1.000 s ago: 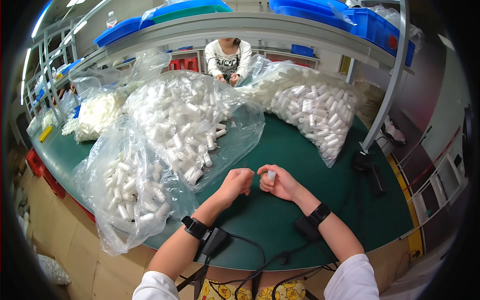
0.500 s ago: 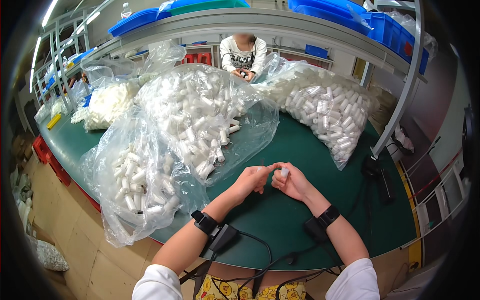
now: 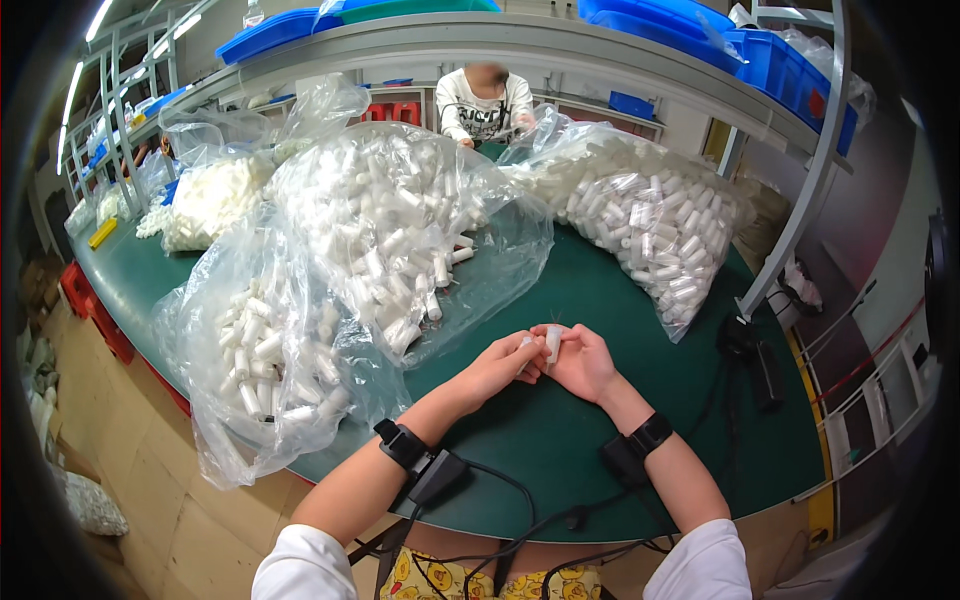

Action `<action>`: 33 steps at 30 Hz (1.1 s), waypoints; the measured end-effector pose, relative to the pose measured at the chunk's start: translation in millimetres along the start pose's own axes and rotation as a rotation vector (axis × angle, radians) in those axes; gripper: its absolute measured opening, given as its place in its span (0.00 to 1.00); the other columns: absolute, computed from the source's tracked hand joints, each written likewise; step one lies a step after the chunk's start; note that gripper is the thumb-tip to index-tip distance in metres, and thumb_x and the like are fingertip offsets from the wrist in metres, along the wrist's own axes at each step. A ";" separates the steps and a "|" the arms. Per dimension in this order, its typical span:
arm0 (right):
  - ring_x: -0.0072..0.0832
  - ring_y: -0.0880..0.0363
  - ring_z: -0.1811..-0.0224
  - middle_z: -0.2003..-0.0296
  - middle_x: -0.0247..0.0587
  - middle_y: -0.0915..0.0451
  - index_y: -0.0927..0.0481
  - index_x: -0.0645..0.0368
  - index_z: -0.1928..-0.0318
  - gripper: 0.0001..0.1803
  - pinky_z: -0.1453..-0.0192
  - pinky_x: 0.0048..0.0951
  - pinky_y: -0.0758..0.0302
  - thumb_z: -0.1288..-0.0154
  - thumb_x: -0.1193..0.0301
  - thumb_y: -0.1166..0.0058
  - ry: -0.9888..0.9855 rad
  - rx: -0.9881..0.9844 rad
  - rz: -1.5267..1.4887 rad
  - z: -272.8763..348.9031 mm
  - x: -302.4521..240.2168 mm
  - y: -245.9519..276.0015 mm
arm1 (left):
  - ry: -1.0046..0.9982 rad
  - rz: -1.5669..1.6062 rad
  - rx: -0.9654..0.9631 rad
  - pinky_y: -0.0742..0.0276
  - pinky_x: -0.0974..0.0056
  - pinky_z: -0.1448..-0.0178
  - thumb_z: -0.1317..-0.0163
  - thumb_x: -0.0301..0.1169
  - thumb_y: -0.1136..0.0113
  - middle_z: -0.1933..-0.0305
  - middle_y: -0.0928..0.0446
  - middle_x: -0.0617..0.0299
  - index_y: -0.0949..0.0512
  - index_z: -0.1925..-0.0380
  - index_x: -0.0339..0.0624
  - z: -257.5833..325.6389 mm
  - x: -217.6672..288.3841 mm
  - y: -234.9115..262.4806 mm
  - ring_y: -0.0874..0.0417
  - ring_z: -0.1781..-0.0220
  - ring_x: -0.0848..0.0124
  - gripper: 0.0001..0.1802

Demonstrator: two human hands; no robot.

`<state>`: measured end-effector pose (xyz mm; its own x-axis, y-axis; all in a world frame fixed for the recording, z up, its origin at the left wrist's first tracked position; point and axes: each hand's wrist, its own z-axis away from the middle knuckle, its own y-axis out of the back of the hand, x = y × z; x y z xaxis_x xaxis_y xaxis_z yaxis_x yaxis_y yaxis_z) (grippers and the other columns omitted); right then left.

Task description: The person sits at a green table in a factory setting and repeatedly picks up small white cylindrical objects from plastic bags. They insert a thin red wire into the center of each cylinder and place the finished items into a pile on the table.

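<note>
My right hand (image 3: 585,368) is closed around a small white plastic cylinder (image 3: 553,343), which stands nearly upright between thumb and fingers. Thin hair-like strands rise from around its top. My left hand (image 3: 498,367) touches the right one, its fingers curled and closed. A small white piece (image 3: 526,342) shows at the left fingertips, mostly hidden by them. Both hands are above the green table (image 3: 480,440), in front of an opened clear plastic bag (image 3: 375,220) full of similar white cylinders.
Another clear bag (image 3: 650,215) of cylinders lies to the right, and a nearer one (image 3: 265,350) to the left. Black cables (image 3: 510,545) hang from my wrist straps. A grey shelf beam (image 3: 500,45) with blue bins crosses overhead. A person (image 3: 485,105) sits across the table.
The cylinder in my right hand now shows more of its length and stands more upright. My left fingers have come closer against the right hand. The person opposite has moved their hands apart.
</note>
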<state>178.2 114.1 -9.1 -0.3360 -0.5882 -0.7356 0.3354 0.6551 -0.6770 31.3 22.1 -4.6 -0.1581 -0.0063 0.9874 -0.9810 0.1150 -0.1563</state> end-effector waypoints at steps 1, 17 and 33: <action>0.35 0.28 0.61 0.64 0.44 0.27 0.31 0.66 0.55 0.21 0.50 0.36 0.33 0.33 0.59 0.65 0.009 -0.001 0.030 0.1 0.6 5.0 | -0.013 -0.011 -0.011 0.31 0.72 0.56 0.34 0.43 0.57 0.65 0.30 0.67 0.29 0.62 0.41 -1.2 -1.2 -0.6 0.30 0.65 0.78 0.17; 0.20 0.44 0.84 0.84 0.31 0.40 0.34 0.57 0.71 0.10 0.77 0.21 0.43 0.33 0.67 0.59 0.002 0.124 -0.036 0.8 -3.3 9.7 | -0.007 0.019 0.178 0.30 0.69 0.60 0.34 0.47 0.58 0.66 0.32 0.61 0.42 0.60 0.42 -4.0 -7.2 2.8 0.29 0.67 0.76 0.19; 0.22 0.49 0.90 0.87 0.33 0.43 0.39 0.57 0.80 0.21 0.84 0.23 0.47 0.37 0.56 0.73 -0.033 0.028 -0.028 5.1 -7.5 0.0 | 0.070 0.145 0.111 0.43 0.71 0.78 0.37 0.44 0.54 0.82 0.41 0.70 0.34 0.76 0.43 1.3 5.4 -1.4 0.40 0.81 0.78 0.17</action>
<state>185.2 116.1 -3.7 -0.3167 -0.6219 -0.7162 0.3504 0.6249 -0.6976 31.7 20.6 1.0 -0.2942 0.0715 0.9531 -0.9555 -0.0006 -0.2950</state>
